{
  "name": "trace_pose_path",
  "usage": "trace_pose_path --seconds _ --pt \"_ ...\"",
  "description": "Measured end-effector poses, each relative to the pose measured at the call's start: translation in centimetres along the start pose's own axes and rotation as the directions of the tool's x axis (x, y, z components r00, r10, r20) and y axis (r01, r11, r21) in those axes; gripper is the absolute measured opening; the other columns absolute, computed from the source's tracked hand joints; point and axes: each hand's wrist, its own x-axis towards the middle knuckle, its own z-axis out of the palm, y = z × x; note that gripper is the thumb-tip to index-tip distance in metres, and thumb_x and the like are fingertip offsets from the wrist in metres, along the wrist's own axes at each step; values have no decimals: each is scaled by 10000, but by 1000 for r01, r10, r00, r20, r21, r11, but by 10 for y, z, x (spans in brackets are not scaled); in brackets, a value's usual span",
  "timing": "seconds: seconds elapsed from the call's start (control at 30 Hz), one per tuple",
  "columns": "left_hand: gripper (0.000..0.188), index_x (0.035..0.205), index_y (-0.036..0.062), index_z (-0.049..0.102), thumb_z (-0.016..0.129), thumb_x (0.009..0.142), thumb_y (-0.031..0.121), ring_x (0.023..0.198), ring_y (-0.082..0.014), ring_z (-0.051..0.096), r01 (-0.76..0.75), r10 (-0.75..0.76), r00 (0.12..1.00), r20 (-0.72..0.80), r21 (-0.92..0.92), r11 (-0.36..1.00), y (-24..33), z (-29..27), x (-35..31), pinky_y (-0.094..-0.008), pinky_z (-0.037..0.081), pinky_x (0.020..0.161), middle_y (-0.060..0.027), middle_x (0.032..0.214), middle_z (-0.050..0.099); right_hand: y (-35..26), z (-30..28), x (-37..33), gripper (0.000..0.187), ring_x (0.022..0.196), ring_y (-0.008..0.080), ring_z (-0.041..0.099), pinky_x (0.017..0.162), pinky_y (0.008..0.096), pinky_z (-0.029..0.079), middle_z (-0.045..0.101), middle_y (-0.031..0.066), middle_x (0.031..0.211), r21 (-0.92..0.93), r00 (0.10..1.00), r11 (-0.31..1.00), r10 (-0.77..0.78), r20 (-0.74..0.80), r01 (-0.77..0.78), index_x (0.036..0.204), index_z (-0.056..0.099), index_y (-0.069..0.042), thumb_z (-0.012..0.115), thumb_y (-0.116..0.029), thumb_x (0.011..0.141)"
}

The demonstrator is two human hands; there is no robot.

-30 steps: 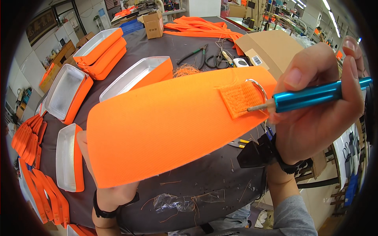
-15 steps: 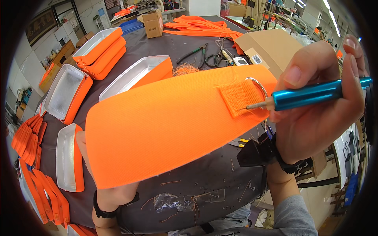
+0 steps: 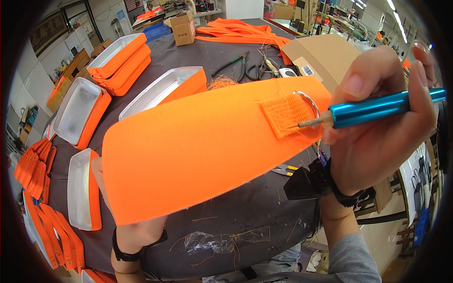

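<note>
An orange fabric-covered piece [image 3: 198,151], long with rounded corners, is held up over the table at a tilt. My left hand [image 3: 144,232] grips it from behind and below; most of its fingers are hidden by the piece. Near the right end, a stitched orange webbing tab [image 3: 278,115] holds a metal ring [image 3: 309,101]. My right hand [image 3: 377,137] is closed round a pen-like tool [image 3: 377,109] with a shiny blue handle. Its thin metal tip lies at the tab's lower right part, apparently touching the stitching.
White-lined orange trays [image 3: 78,111] stand along the table's left side, some stacked. Behind the piece lie green-handled pliers [image 3: 231,63], scissors [image 3: 255,72] and a cardboard sheet [image 3: 325,56]. Clear plastic scraps [image 3: 203,241] and loose threads lie on the dark tabletop [image 3: 264,212].
The blue tool's tip has shifted slightly left along the tab, and its handle has tilted a little. The orange piece has hardly moved.
</note>
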Motion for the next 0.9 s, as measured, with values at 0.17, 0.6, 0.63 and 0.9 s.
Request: trace_pose_path --seconds 0.17,0.6,0.63,0.9 --pt "223 918 -12 462 474 702 -69 597 -70 456 -105 102 994 40 57 993 8 0 2 -210 375 543 -15 698 511 4 0 -1 292 372 98 408 324 131 356 446 162 774 -74 999 997 -37 -20 36 1210 288 -75 303 -89 919" --pt "137 825 -20 476 459 701 -74 549 -66 436 -100 98 992 81 13 995 14 2 0 -209 359 505 -10 626 488 10 -9 -3 318 377 82 417 361 121 356 477 146 768 -329 982 926 -163 100 187 1218 303 -76 354 -74 904" --pt "137 825 -20 476 459 701 -74 549 -66 436 -100 99 992 81 13 995 14 1 1 -209 359 505 -10 626 488 10 -10 -2 318 375 82 416 358 124 355 478 148 769 -307 982 934 -159 103 184 1219 302 -74 350 -72 905" --pt "142 841 -23 486 466 707 -67 564 -68 450 -144 132 984 118 100 985 13 0 0 -210 366 516 -17 646 507 8 -8 -4 305 363 91 407 349 125 360 473 168 791 -132 994 986 -94 55 101 1216 296 -58 313 -64 912"
